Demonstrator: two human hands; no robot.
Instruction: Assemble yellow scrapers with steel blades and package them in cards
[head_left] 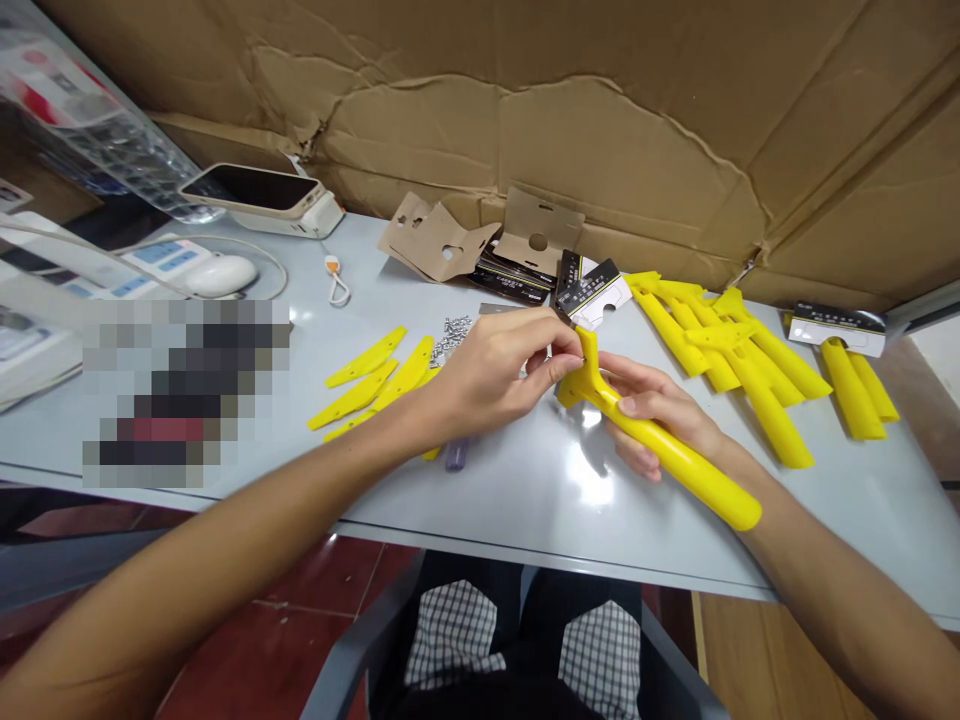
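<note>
Over the middle of the table, my right hand is wrapped round a yellow handle, whose thick end points down to the right. My left hand is closed in a pinch at the handle's forked head; what its fingertips hold is too small to make out. Several flat yellow pieces lie left of my left hand, partly under the forearm. A pile of small metal screws sits just behind that hand. More yellow handles lie heaped on the right.
Brown and black cards lie at the back against a cardboard wall. Two handles with a black card are far right. A phone, a white mouse, a cable and a plastic bottle occupy the left.
</note>
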